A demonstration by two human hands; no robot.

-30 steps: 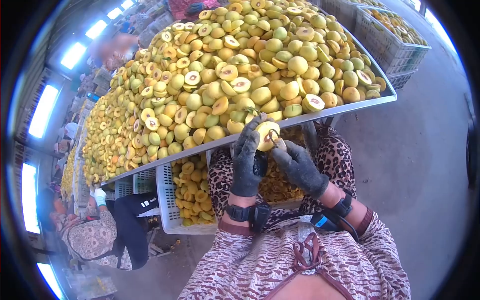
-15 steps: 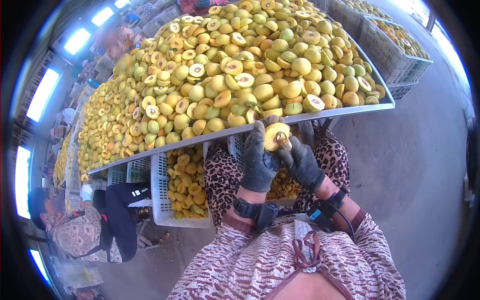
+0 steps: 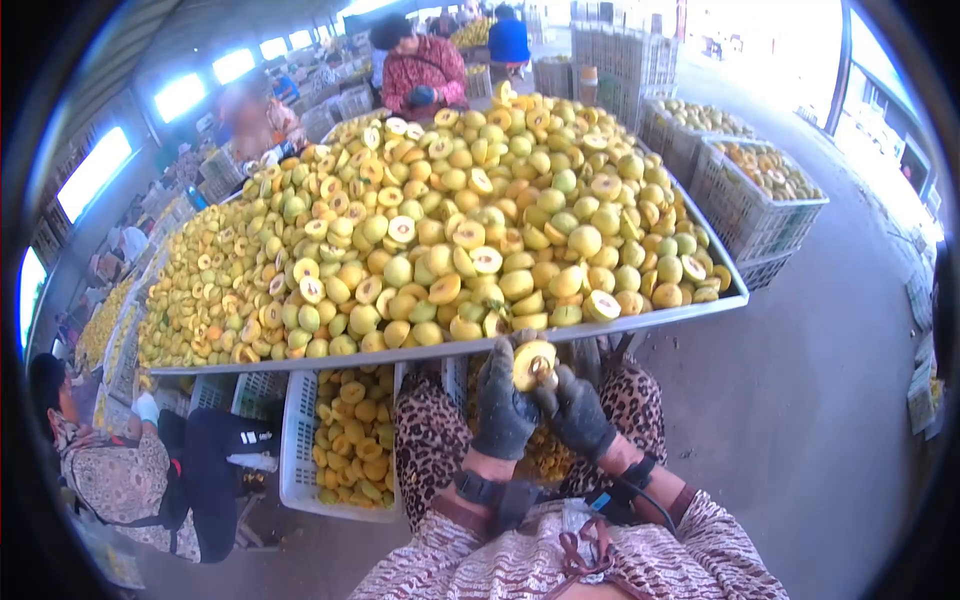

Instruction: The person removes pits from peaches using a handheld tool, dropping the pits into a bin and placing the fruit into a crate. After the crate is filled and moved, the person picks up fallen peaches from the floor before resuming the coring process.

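Note:
My left hand (image 3: 502,412), in a dark glove, grips a yellow peach half (image 3: 527,362) with its cut face turned up. My right hand (image 3: 578,412), gloved alike, is closed with its fingertips at the middle of that face, by the brown pit area. A small thing shows at these fingertips, too small to make out. Both hands are just in front of the metal rim of the table (image 3: 480,348). Beyond the rim lies a big heap of halved peaches (image 3: 440,250), some showing brown pits.
Below the table, a white crate (image 3: 295,475) holds peach halves. Yellow scraps (image 3: 548,456) lie between my knees. Stacked crates of fruit (image 3: 745,205) stand at the right. A co-worker (image 3: 130,480) sits at the left; another person (image 3: 425,75) sits behind the heap.
My view has tilted up, so more of the hall behind the heap shows. Both hands stay together on the peach half, its cut face now turned slightly differently.

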